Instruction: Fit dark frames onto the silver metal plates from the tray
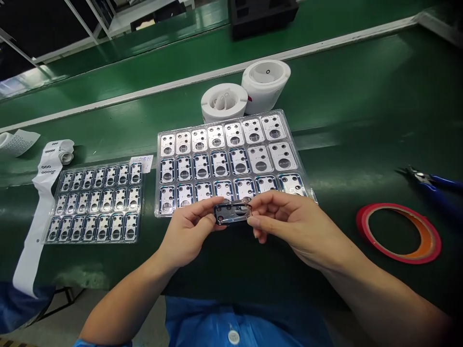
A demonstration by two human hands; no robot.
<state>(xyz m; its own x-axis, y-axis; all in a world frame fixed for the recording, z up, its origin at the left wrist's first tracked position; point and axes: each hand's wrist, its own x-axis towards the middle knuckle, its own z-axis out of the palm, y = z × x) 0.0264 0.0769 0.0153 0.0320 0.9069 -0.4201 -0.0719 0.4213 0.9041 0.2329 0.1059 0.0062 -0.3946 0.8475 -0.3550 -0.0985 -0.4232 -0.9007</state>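
My left hand and my right hand pinch a small dark rectangular plate with round holes between their fingertips, just in front of the large clear tray. That tray holds rows of silver-and-blue perforated plates, and my fingers hide part of its front row. To the left lies a smaller clear tray of similar plates, apart from both hands. The held plate's edges are partly covered by my fingers.
Everything lies on a green workbench mat. Two white cylindrical containers stand behind the large tray. A white perforated strip trails at left, a red tape roll and blue-handled side cutters lie at right.
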